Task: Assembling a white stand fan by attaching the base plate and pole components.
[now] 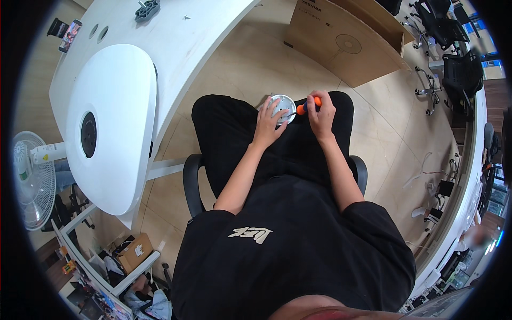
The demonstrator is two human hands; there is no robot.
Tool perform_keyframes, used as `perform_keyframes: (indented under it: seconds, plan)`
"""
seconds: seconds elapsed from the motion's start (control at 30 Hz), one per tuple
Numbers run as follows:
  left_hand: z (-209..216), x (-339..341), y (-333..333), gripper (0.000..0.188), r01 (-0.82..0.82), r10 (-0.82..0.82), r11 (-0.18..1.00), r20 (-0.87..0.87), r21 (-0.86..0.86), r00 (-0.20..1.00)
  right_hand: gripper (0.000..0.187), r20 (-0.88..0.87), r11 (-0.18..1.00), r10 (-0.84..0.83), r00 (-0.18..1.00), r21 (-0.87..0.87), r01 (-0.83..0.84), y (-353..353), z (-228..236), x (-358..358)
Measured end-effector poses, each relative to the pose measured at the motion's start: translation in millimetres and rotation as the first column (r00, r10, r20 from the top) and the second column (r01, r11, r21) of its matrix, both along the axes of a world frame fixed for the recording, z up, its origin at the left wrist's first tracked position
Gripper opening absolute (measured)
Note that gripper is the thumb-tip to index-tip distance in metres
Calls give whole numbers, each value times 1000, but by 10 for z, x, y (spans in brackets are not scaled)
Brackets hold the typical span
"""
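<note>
Over my lap, my left hand point(266, 126) grips a round white part point(288, 101) like a shallow dish, its fingers spread across the top and rim. A screwdriver point(301, 109) with an orange and dark handle is in my right hand point(321, 119), fingers wrapped round the handle. Its shaft points left into the open face of the round part, near the right edge. Whether the tip sits in a screw is too small to tell. A dark piece shows just behind the part's left side, partly hidden by my fingers.
To my left, a white table point(186, 37) bears a large white rounded panel point(114, 101) with a dark round centre, a grey star-shaped part point(147, 10) and a phone point(70, 36). A white fan point(34, 181) stands beyond. Ahead is a cardboard box point(325, 40); black office chairs point(463, 74) stand right.
</note>
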State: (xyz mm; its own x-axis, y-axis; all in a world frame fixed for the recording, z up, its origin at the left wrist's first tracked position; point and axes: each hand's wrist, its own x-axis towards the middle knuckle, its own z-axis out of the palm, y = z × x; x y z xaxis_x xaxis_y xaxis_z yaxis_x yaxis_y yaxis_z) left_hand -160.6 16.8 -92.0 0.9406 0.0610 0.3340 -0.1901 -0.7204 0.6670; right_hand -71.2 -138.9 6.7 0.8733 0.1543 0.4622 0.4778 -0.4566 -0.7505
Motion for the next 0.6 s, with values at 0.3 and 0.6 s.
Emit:
perform_keyframes:
  seconds: [0.3,0.6]
  plan:
    - [4,-8,-7,43,22,-22,999,7,48,1000,29,-16,922,345,938,-180,-342,22,340,-104]
    - [6,-35,6,47,39,-33,996,-65,83,997,30,65,970,243,968,16,-244,153,302,-199]
